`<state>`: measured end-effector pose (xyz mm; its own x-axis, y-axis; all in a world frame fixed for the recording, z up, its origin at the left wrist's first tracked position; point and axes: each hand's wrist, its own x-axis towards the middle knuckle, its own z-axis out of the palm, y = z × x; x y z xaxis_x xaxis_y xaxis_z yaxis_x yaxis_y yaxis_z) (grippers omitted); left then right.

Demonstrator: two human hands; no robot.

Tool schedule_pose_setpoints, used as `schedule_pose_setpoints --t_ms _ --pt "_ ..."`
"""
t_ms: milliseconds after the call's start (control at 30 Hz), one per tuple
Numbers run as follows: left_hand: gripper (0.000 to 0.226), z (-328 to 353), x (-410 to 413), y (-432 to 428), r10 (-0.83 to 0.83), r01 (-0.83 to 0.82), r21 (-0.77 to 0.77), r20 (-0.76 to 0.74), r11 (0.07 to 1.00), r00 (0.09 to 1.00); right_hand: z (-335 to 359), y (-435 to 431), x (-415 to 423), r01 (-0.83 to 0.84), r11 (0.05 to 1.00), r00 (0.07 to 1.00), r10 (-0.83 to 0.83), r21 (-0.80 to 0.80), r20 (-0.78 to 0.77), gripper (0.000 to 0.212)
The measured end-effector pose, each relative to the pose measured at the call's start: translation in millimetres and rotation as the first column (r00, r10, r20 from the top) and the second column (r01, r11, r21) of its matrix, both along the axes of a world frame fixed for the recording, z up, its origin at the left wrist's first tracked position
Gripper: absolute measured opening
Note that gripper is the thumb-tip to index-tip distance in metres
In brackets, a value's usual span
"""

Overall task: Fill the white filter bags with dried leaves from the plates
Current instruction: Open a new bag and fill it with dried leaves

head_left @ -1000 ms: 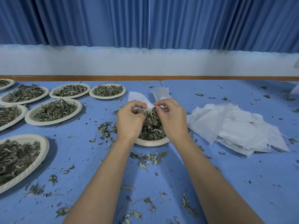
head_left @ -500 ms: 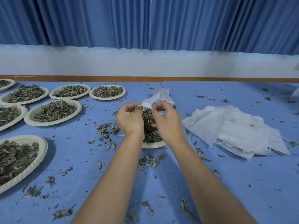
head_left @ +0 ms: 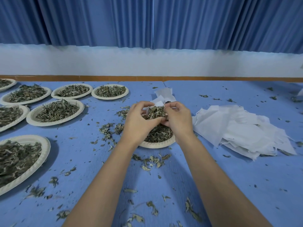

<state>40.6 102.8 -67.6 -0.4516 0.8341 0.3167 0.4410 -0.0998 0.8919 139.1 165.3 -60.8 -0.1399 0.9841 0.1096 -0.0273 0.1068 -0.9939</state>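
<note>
My left hand (head_left: 139, 122) and my right hand (head_left: 177, 119) are together above a paper plate (head_left: 157, 143) of dried leaves. Between their fingertips they pinch a white filter bag (head_left: 159, 103) with a clump of dried leaves (head_left: 155, 112) at its mouth. The bag's white cloth sticks out behind my fingers; most of it is hidden by the hands and leaves. A loose pile of white filter bags (head_left: 242, 130) lies on the blue table to the right of my right hand.
Several paper plates of dried leaves stand at the left, among them one near me (head_left: 21, 159) and one further back (head_left: 55, 112). Loose leaf bits (head_left: 151, 161) litter the blue table (head_left: 246, 185). A wall and blue curtain close the far side.
Both hands have lifted a clump of leaves off the plate and drawn the bag in closer. The bag's flaps, spread wide earlier, are now bunched behind the fingers.
</note>
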Motion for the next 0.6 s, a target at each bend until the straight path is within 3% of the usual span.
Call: schedule_pose_setpoints --t_ms 267,333,433,500,600 --pt "0.017 -2 5 7 0.223 -0.222 0.071 -0.005 0.973 0.975 7 -6 1 -0.104 0.993 0.993 0.101 -0.061 -0.057 0.015" --pt "0.016 -1 4 10 0.240 -0.239 0.063 -0.014 0.969 0.971 6 -5 2 -0.045 0.997 0.992 0.036 0.069 0.125 0.014" --pt "0.016 1 1 14 0.293 -0.290 0.061 -0.041 0.955 0.955 5 -5 3 -0.025 0.927 0.894 -0.146 0.373 0.423 0.010" --pt "0.019 2 2 16 0.338 -0.333 0.074 -0.075 0.940 0.938 5 -5 2 -0.078 0.911 0.863 -0.142 0.406 0.486 0.010" --pt "0.022 3 4 17 0.406 -0.397 0.090 -0.115 0.913 0.907 5 -7 3 -0.155 0.930 0.877 -0.026 0.335 0.479 0.011"
